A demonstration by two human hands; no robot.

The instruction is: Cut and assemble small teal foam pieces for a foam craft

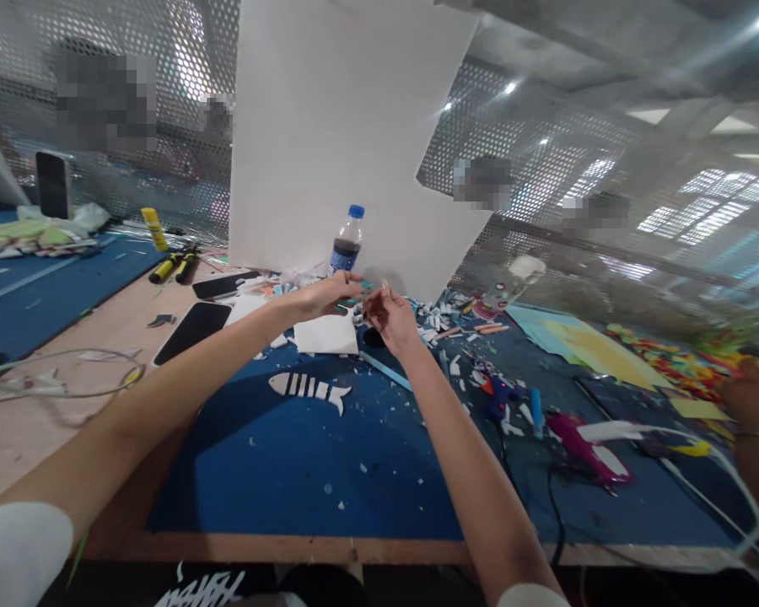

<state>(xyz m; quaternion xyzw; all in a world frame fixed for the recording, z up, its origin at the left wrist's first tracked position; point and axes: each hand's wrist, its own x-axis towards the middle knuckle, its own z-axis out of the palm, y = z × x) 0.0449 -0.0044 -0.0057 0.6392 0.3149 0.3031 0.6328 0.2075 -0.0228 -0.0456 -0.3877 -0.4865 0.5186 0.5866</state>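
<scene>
My left hand (331,297) reaches over the back of the blue mat (278,472), fingers stretched to the right and partly apart; I see nothing held in it. Close beside it, my right hand (392,320) has its fingers curled together in a pinch. Whatever is between them is too small to make out. Below the hands lie a white sheet (326,335) and a blue strip (385,371). Nearer to me on the mat, a fish shape (304,386) is laid out in white pieces: head, several bars and a tail. A dark round object (373,338) shows under my right hand.
Behind the hands stand a soda bottle (347,240) and a large white board (347,126). Phones (196,329) and yellow-handled pliers (164,268) lie left. At right are paper scraps (439,316), a blue glue gun (498,398), cables, coloured sheets (582,346) and another person's hand (752,384).
</scene>
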